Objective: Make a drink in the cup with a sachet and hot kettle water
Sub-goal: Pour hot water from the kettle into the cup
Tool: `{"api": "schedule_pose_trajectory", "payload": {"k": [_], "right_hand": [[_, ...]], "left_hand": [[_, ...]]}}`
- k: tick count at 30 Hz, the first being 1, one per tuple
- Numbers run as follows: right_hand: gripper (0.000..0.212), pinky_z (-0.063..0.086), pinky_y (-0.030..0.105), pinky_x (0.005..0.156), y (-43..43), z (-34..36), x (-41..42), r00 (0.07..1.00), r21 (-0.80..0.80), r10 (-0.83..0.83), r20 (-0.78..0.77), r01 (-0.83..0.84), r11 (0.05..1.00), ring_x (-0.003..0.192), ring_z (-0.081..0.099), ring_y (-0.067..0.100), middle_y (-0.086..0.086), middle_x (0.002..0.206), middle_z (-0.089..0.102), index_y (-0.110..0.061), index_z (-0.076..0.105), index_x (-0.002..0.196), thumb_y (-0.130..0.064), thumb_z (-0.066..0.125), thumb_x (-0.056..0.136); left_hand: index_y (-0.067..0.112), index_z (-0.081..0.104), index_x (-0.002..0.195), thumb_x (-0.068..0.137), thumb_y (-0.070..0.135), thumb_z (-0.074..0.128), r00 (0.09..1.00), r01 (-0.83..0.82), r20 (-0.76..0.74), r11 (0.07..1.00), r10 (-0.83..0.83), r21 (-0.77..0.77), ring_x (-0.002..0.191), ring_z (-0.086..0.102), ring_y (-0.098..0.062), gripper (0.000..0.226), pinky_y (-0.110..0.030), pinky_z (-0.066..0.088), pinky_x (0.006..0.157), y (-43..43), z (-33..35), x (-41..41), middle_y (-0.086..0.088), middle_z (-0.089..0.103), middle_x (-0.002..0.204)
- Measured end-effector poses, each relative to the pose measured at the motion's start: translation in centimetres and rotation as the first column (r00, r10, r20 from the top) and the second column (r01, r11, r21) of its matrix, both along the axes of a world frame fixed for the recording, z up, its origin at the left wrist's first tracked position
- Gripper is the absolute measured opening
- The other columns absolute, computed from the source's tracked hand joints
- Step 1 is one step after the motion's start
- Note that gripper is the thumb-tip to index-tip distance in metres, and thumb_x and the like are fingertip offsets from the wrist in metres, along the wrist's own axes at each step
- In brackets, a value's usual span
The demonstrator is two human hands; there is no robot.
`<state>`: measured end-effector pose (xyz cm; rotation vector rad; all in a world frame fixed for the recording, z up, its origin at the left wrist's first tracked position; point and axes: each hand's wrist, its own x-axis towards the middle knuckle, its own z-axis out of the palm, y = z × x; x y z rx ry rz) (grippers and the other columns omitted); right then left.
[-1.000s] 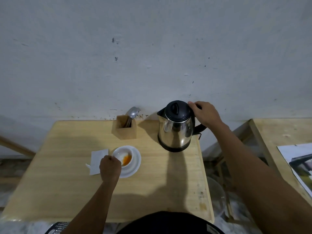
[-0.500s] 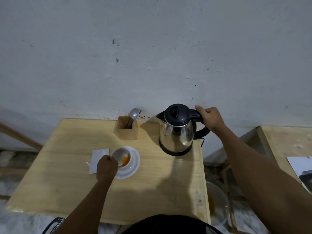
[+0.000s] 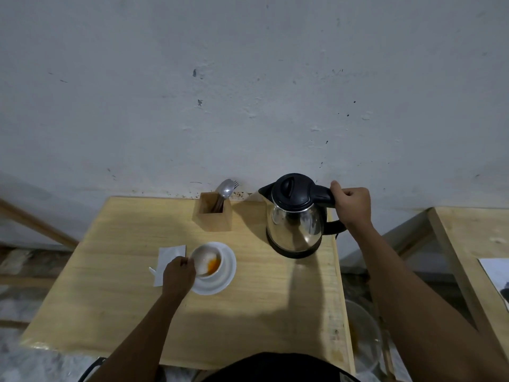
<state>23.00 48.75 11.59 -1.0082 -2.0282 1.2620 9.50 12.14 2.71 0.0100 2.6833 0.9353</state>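
Note:
A white cup (image 3: 205,259) with orange powder in its bottom stands on a white saucer (image 3: 224,277) near the middle of the wooden table (image 3: 115,271). My left hand (image 3: 177,274) grips the cup at its left side. A white sachet (image 3: 166,259) lies flat on the table just left of the cup, partly under my hand. A steel kettle (image 3: 296,224) with a black lid stands at the back right of the table. My right hand (image 3: 351,204) is closed around the kettle's black handle.
A wooden holder (image 3: 214,216) with a spoon and a fork stands against the wall, left of the kettle. A second wooden table (image 3: 473,244) with a sheet of paper is at the right. A round bowl (image 3: 363,334) sits on the floor between the tables.
My right hand has slid off the lid's edge and wrapped around the kettle handle. My left hand has stayed on the cup.

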Motion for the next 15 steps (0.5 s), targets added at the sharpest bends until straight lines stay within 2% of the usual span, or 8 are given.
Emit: {"api": "schedule_pose_trajectory", "payload": {"k": [2,4,10,15], "right_hand": [[0.058,0.024,0.033,0.049,-0.5,0.3,0.2,1.000,0.002,-0.014,-0.013,0.014,1.000,0.043,0.026,0.021,0.007,0.045,0.027,0.006,0.038,0.046,-0.031,0.058,0.087],[0.060,0.024,0.033,0.049,-1.2,0.8,0.3,0.999,0.006,-0.026,-0.035,0.026,1.000,0.043,0.026,0.021,0.008,0.046,0.028,0.011,0.037,0.049,-0.033,0.057,0.084],[0.057,0.024,0.033,0.049,-3.6,4.5,-0.1,0.996,0.106,0.082,-0.032,-0.078,0.991,0.041,0.025,0.020,0.007,0.043,0.026,0.001,0.033,0.044,-0.034,0.058,0.083],[0.062,0.023,0.032,0.049,-6.4,7.3,-2.0,0.971,0.178,0.172,0.166,-0.201,0.963,0.040,0.022,0.019,0.001,0.041,0.020,-0.012,0.028,0.043,-0.046,0.062,0.081]], "left_hand": [[-0.012,0.057,0.066,0.091,0.016,0.050,1.000,0.012,0.022,0.999,-0.013,0.030,0.067,0.059,-0.035,0.038,-0.034,0.040,0.061,-0.3,0.0,-0.1,-0.026,0.063,0.067],[-0.012,0.060,0.071,0.091,0.017,0.051,0.999,0.031,0.031,0.998,-0.032,0.053,0.071,0.063,-0.037,0.037,-0.037,0.046,0.065,-0.5,0.1,-0.3,-0.027,0.066,0.071],[0.005,0.064,0.075,0.089,0.023,0.055,0.994,-0.009,0.110,0.985,-0.010,0.170,0.078,0.065,-0.032,0.024,-0.041,0.048,0.079,-0.9,0.4,-0.5,-0.015,0.068,0.076],[0.019,0.063,0.075,0.090,0.020,0.054,0.981,-0.002,0.185,0.960,-0.052,0.280,0.083,0.065,-0.033,0.017,-0.037,0.046,0.075,-2.0,0.6,-0.7,-0.018,0.068,0.083]]}}
